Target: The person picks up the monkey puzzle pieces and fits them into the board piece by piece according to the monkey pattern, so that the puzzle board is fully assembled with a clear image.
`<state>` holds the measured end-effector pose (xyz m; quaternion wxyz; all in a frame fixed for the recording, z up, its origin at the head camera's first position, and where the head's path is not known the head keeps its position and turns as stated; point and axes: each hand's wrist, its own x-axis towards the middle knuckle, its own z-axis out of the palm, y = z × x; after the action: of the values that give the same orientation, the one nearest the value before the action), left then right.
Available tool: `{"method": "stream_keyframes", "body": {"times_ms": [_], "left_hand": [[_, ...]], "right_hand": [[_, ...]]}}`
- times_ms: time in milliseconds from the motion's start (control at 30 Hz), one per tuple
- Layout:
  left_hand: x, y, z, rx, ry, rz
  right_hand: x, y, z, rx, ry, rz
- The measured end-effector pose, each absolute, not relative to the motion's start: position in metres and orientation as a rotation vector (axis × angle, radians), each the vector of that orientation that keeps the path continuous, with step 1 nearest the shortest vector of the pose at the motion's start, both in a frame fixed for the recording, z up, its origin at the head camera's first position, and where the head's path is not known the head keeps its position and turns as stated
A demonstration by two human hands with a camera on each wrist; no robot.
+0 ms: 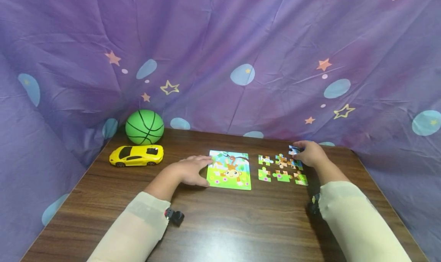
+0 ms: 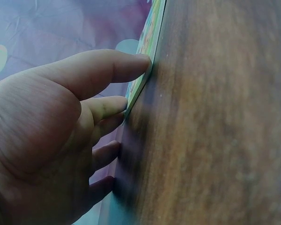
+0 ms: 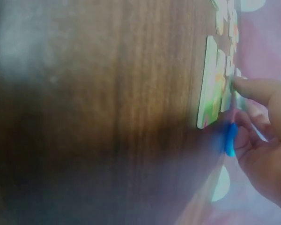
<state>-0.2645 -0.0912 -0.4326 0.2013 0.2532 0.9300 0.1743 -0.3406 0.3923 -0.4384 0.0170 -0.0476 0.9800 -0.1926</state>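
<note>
A square picture board with a monkey on it lies flat on the table. My left hand is at its left side, thumb and forefinger touching the edge; in the left wrist view the hand has its fingers extended against the board. Several loose puzzle pieces lie in rows right of the board. At their back right corner my right hand pinches a puzzle piece between thumb and fingers. The right wrist view shows this hand beside the pieces, its fingertips partly hiding the held one.
At the back left of the wooden table a green ball stands behind a yellow toy car. A purple patterned cloth hangs behind the table and along both sides.
</note>
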Motion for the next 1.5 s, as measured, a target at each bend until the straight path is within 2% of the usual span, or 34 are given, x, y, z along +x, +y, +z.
{"method": "stream_keyframes", "body": {"times_ms": [200,733,1233,1500], "left_hand": [[-0.264,-0.091,-0.432,0.704,2.598,0.49],[-0.265,-0.092,-0.433,0.719,2.602,0.498],[-0.264,-0.092,-0.436,0.72,2.609,0.49],[-0.265,-0.091,-0.435,0.72,2.61,0.489]], "right_hand": [[-0.341,0.386,-0.438,-0.21,3.144,-0.619],[-0.33,0.355,-0.426,0.008,3.083,-0.99],[-0.314,0.286,-0.428,-0.174,2.732,-1.303],[-0.309,0.257,-0.429,-0.266,2.613,-1.265]]}}
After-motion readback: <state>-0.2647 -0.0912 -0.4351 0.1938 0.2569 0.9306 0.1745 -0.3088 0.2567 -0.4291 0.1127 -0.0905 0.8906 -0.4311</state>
